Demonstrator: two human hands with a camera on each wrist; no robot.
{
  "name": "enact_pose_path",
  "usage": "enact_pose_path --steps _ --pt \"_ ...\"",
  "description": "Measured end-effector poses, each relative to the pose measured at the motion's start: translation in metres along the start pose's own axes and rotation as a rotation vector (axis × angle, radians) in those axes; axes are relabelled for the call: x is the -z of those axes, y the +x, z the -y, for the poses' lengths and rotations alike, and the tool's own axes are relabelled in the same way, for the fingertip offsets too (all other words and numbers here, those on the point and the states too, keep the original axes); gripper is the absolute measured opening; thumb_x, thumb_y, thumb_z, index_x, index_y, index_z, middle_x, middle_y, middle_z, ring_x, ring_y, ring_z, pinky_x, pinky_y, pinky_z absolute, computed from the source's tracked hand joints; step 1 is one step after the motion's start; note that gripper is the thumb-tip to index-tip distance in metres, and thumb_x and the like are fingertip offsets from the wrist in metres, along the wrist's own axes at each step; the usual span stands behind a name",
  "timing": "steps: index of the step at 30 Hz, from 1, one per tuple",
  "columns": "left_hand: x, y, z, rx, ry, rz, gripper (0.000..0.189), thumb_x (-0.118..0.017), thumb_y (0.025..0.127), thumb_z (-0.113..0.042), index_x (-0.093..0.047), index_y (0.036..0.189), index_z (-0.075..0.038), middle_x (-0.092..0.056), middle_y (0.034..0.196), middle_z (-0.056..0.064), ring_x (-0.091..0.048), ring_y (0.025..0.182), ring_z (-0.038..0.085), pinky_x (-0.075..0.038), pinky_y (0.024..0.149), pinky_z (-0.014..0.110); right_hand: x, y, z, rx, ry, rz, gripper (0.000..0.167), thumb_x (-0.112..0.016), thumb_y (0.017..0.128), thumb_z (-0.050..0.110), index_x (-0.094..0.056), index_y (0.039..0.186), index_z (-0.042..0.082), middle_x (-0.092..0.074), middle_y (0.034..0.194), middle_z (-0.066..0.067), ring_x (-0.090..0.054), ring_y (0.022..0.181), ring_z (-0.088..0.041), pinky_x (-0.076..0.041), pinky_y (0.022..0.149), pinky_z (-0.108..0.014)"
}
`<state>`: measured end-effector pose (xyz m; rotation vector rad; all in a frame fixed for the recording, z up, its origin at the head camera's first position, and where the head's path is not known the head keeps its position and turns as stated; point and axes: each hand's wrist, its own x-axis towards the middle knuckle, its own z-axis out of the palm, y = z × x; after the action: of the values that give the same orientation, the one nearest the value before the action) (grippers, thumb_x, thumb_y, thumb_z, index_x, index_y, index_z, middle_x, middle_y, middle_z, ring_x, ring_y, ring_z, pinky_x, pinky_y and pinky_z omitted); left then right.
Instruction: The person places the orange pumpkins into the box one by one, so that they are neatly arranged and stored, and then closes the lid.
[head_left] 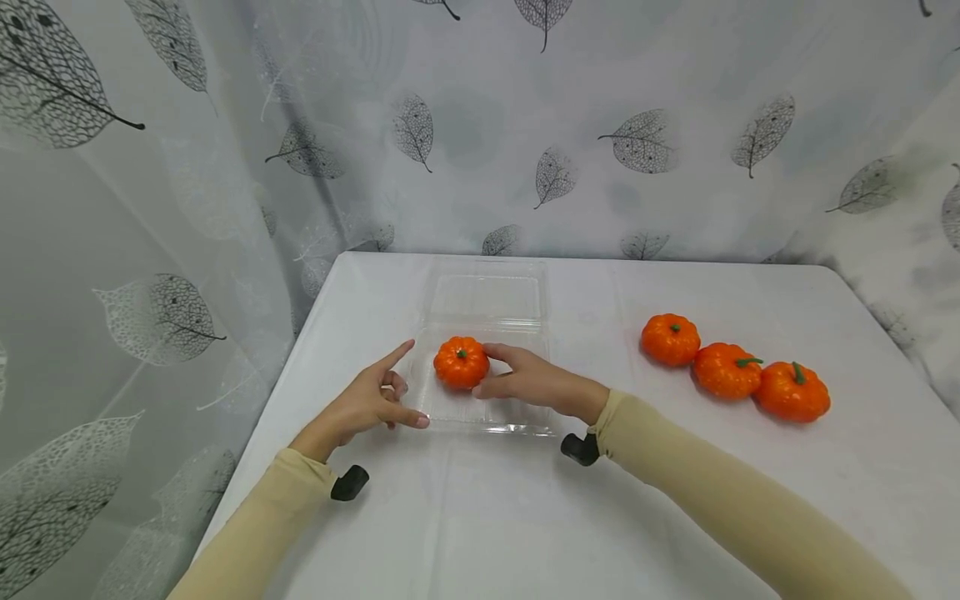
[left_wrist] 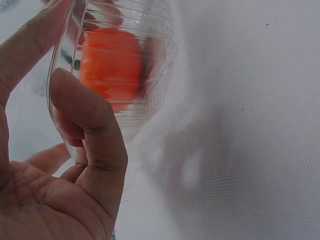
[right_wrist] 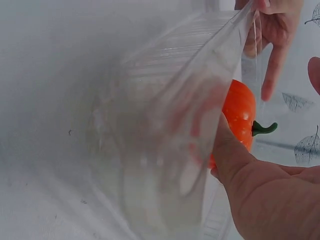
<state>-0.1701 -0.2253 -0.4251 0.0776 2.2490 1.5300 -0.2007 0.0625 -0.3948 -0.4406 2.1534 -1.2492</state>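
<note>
A small orange pumpkin [head_left: 461, 363] with a green stem sits in the near half of a clear plastic clamshell box [head_left: 487, 421], whose lid [head_left: 487, 292] lies folded back. My right hand [head_left: 536, 383] reaches in from the right, its thumb and forefinger spread at the pumpkin's right side. In the right wrist view the thumb is low beside the pumpkin [right_wrist: 240, 115], partly behind the hazy box wall. At the near left corner of the box is my left hand [head_left: 367, 404], forefinger and thumb stretched out. The left wrist view has the thumb [left_wrist: 75, 95] against the box rim.
Three more orange pumpkins sit in a row on the right of the white table [head_left: 480, 517]: a far one [head_left: 670, 339], a middle one [head_left: 726, 371] and a near one [head_left: 792, 392]. Leaf-patterned curtains [head_left: 480, 125] hang behind and to the left.
</note>
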Motion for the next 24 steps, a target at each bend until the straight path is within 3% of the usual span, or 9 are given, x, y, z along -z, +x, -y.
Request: enact_pose_path --steps 8,13,19,24 --pt "-0.001 -0.001 -0.003 0.001 -0.005 0.012 0.123 -0.096 0.067 -0.013 -0.020 0.163 -0.028 -0.042 0.093 0.010 -0.048 0.061 0.017 -0.053 0.060 0.036 0.000 0.002 -0.002 -0.006 0.009 0.000 0.085 -0.072 0.091 0.038 -0.031 0.159 0.008 -0.031 0.162 -0.008 -0.029 0.148 -0.032 -0.026 0.116 -0.058" --pt "-0.001 -0.002 -0.003 -0.001 -0.003 0.011 0.123 -0.095 0.068 -0.012 -0.020 0.163 -0.028 -0.042 0.093 0.010 -0.047 0.062 0.018 -0.052 0.060 0.037 0.003 -0.006 -0.002 0.016 0.048 -0.004 0.081 -0.069 0.094 0.035 -0.030 0.159 0.007 -0.029 0.162 -0.011 -0.040 0.142 -0.034 -0.030 0.114 -0.057" --pt "0.000 -0.002 -0.003 0.000 -0.005 0.008 0.123 -0.096 0.067 -0.012 -0.021 0.163 -0.028 -0.042 0.092 0.010 -0.047 0.062 0.018 -0.052 0.060 0.038 0.010 -0.018 -0.004 0.106 0.111 -0.054 0.065 -0.068 0.097 0.027 -0.042 0.154 0.009 -0.040 0.157 -0.008 -0.056 0.129 -0.027 -0.040 0.110 -0.051" --pt "0.000 -0.001 -0.002 0.009 -0.001 0.000 0.124 -0.097 0.066 -0.013 -0.021 0.163 -0.030 -0.043 0.093 0.009 -0.047 0.062 0.018 -0.053 0.061 0.038 0.018 -0.030 -0.005 0.199 0.183 -0.129 0.058 -0.072 0.095 0.015 -0.049 0.148 0.007 -0.048 0.150 -0.006 -0.060 0.125 -0.027 -0.047 0.103 -0.041"
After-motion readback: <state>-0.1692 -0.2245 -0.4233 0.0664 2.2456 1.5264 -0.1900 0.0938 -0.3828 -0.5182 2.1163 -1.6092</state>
